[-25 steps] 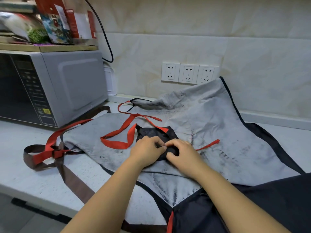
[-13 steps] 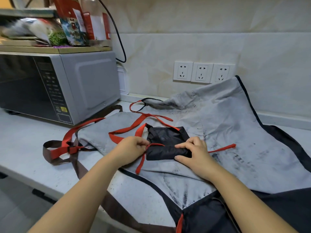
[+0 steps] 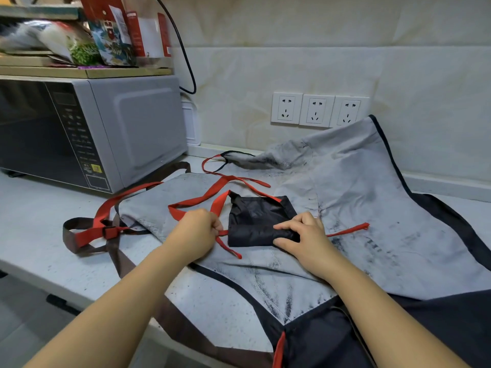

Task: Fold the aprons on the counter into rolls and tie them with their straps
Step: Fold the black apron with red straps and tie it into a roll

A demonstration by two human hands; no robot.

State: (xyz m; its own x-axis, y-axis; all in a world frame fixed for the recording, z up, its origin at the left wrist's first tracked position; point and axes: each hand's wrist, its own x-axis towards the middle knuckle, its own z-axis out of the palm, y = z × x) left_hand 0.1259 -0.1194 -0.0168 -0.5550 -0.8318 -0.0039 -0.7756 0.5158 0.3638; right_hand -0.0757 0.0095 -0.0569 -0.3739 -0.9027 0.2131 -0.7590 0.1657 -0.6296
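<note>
On the counter [image 3: 39, 221] a grey apron [image 3: 372, 208] is lying flat; the folded black apron [image 3: 255, 219] is sitting on it; the left hand [image 3: 198, 232] is pinching its red strap [image 3: 228, 247]; the right hand [image 3: 305, 237] is gripping its edge; a hard tug could be unrolling it.

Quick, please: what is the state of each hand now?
Left hand: closed, gripping the red strap.
Right hand: closed, pinching the folded black apron.

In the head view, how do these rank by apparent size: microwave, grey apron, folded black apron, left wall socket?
1. grey apron
2. microwave, cut by the frame edge
3. folded black apron
4. left wall socket, farther back, so unsure
</note>
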